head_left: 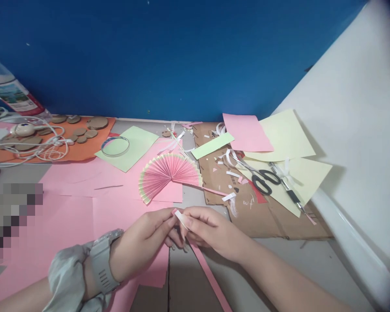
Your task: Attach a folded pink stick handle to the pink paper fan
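In front of me my left hand (146,238) pinches the end of a long pink paper strip (209,277) between thumb and fingers. Close against it, my right hand (214,229) has its thumb on a short white strip (181,219), which looks like tape or its backing, at that end. From beneath my right hand the pink strip runs down to the bottom edge. Just beyond both hands lies a pleated pink paper fan (169,173) with a yellow-green rim. A thin pink stick (214,190) extends from it to the right.
Black-handled scissors (261,180) and a pen-like craft knife (290,193) lie right, over cardboard (263,221) and pale yellow paper (286,134). White scraps are scattered nearby. At left are a ring (115,146) on green paper (139,141), white earphones (56,141) and a bottle (16,93).
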Action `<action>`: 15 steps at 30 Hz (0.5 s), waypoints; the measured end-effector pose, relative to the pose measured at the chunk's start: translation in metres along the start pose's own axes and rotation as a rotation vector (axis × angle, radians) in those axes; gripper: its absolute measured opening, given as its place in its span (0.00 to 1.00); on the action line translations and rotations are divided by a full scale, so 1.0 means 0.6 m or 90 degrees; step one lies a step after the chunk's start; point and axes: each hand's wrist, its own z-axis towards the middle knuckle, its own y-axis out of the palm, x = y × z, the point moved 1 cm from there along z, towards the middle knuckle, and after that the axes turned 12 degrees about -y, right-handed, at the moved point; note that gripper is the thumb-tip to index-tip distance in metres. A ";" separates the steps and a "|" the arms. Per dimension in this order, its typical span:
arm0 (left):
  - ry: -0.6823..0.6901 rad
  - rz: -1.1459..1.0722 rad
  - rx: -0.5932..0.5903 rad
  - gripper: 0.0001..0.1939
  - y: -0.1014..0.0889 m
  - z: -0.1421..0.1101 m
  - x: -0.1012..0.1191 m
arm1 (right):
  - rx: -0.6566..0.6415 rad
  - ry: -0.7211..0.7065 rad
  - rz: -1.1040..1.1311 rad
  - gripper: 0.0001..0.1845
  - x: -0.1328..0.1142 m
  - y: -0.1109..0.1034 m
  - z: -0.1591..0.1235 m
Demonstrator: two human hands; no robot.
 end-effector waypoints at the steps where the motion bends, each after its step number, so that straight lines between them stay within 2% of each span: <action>1: 0.002 0.002 0.003 0.16 0.000 0.000 -0.001 | 0.006 0.005 0.002 0.19 0.001 0.000 0.000; 8: 0.014 0.009 0.000 0.15 -0.001 0.002 -0.010 | 0.046 0.048 -0.072 0.20 -0.002 0.010 0.004; 15: 0.004 0.028 0.003 0.15 -0.002 0.002 -0.006 | 0.056 0.057 -0.071 0.20 -0.003 0.013 0.005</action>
